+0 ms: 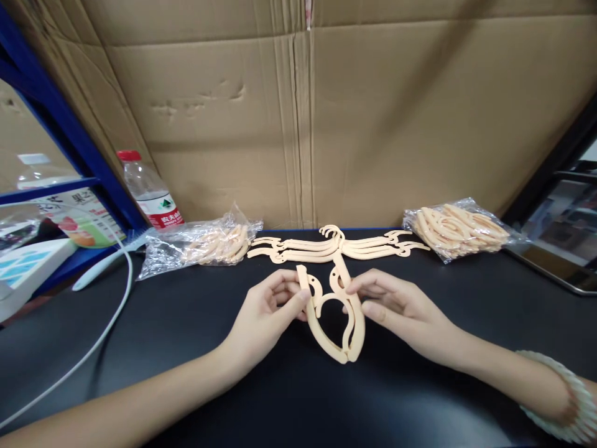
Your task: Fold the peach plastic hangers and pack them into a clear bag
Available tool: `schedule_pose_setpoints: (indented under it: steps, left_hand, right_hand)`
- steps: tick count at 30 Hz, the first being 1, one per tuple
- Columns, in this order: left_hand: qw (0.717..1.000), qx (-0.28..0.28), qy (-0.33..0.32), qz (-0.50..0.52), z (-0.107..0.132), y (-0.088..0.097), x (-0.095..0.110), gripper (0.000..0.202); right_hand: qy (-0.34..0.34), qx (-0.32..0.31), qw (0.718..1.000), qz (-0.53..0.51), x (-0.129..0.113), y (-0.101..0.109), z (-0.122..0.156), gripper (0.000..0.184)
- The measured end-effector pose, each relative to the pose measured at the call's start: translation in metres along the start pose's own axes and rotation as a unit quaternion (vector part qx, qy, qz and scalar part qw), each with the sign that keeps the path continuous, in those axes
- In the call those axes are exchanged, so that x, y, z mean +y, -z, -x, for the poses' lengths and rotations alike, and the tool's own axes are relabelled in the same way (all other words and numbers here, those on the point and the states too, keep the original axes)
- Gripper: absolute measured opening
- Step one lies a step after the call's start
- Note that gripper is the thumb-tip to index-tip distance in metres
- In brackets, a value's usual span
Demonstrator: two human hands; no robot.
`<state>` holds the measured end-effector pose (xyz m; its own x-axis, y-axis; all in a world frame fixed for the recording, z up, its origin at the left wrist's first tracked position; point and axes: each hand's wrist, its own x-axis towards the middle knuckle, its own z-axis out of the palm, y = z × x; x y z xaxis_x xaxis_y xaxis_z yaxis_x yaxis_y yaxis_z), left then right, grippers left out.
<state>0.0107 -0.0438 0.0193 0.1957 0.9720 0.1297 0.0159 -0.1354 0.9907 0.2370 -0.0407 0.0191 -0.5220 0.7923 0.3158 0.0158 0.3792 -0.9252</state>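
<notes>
My left hand [270,311] and my right hand [396,308] together hold two cream plastic hanger halves [333,317] over the black tabletop [186,323]. The halves meet at their lower tips and curve up toward my fingers. My left fingers pinch the top of the left half, and my right fingers pinch the right half near its hole. Just behind them lies a small stack of assembled cream hangers [336,246], spread wide with hooks at the centre.
A clear bag of hanger parts [205,244] lies at the back left, another bag [459,229] at the back right. A water bottle [149,190], a white cable [112,311] and blue shelving [60,118] stand left. Cardboard [303,112] walls the back. A metal tray [559,261] is far right.
</notes>
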Motion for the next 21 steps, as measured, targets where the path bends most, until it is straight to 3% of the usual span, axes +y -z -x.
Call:
schedule_pose_setpoints:
  steps: [3,8,11,16,21]
  left_hand:
    - [1.000,0.001,-0.006,-0.003,0.0002,0.0018,-0.0019,0.021]
    - [1.000,-0.006,-0.019,-0.006,0.0012,0.0028,-0.0032,0.019]
    - [0.999,-0.023,-0.029,-0.012,0.0030,0.0013,-0.0019,0.019]
    - [0.999,-0.031,-0.025,-0.029,0.0019,0.0002,-0.0017,0.020]
    - [0.998,-0.049,0.014,-0.027,-0.0015,-0.0011,-0.0061,0.024]
  right_hand:
    - [-0.013,-0.066,0.998,0.010,-0.0024,-0.0013,0.0024,0.027]
    - [-0.021,-0.083,0.996,0.032,-0.0012,-0.0003,0.0027,0.034]
    - [-0.031,-0.091,0.994,0.044,-0.0017,-0.0019,0.0031,0.032]
    - [-0.067,-0.127,0.989,-0.019,-0.0017,-0.0064,0.0055,0.023]
    - [-0.066,-0.130,0.986,0.077,-0.0038,-0.0070,0.0050,0.012]
